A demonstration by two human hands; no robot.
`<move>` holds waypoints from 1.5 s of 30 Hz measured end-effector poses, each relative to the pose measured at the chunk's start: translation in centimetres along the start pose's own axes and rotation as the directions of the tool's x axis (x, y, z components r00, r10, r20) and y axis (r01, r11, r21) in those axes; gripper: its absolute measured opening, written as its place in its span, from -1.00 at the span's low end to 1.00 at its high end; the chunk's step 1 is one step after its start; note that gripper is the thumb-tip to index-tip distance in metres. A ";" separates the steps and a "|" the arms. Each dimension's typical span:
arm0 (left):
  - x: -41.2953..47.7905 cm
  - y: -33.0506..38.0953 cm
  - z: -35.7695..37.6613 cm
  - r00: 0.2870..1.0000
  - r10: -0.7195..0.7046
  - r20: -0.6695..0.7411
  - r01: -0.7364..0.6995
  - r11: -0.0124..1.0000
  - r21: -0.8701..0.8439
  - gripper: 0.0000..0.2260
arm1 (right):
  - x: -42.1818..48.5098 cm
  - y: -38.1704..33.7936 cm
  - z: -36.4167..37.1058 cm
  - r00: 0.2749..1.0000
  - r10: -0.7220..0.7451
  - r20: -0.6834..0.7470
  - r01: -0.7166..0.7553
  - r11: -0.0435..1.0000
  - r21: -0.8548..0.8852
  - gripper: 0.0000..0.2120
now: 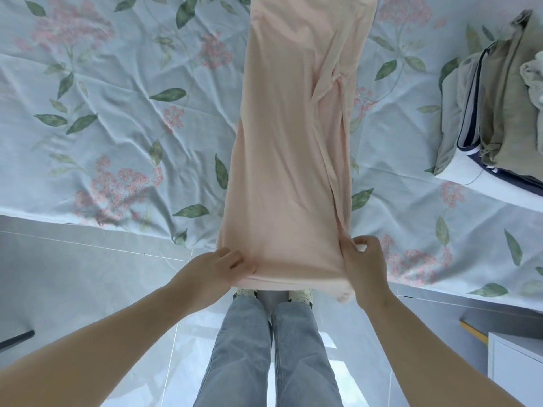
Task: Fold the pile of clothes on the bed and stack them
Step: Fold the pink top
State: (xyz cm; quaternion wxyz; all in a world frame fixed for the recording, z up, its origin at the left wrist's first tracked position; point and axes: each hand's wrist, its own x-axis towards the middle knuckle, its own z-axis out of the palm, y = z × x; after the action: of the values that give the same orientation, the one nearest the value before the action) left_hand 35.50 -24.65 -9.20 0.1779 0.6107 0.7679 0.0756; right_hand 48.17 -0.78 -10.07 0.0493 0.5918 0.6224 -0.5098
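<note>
the peach garment (291, 160) lies on the bed (117, 113) as one long narrow strip. its long axis runs straight away from the person, from the near edge of the bed to beyond the top of the view. the near end is drawn just past the bed's edge and hangs over the tiled floor (73, 268), above the person's shoes.

the left hand (223, 265) pinches the near left corner, with its fingers curled over the hem. the right hand (363, 259) grips the near right corner, thumb and fingers closed round a small bunch of cloth. both hands sit level with each other at the same short end, so neither is nearer the work. the far end lies well out of arm's reach, dead ahead.

the next fold probably carries this near end forward along the strip's own length. open sheet lies on both sides, wider on the left. the stack of folded clothes (499, 98) sits well apart on the right, near the bed's edge. a loose pleat runs down the strip's right side and may spoil a straight fold.
</note>
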 end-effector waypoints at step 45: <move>0.5 0.0 4.9 0.279 -0.844 0.458 0.615 -0.208 -0.760 -0.73 | 1.7 1.3 1.2 0.989 0.068 0.129 -0.077 0.995 0.067 -0.91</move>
State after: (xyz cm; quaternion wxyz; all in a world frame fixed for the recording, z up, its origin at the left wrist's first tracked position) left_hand 37.24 -24.67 -13.84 0.3774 -0.1734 0.8171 0.3998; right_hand 48.05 -0.79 -12.54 0.0857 0.5820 0.5775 -0.5661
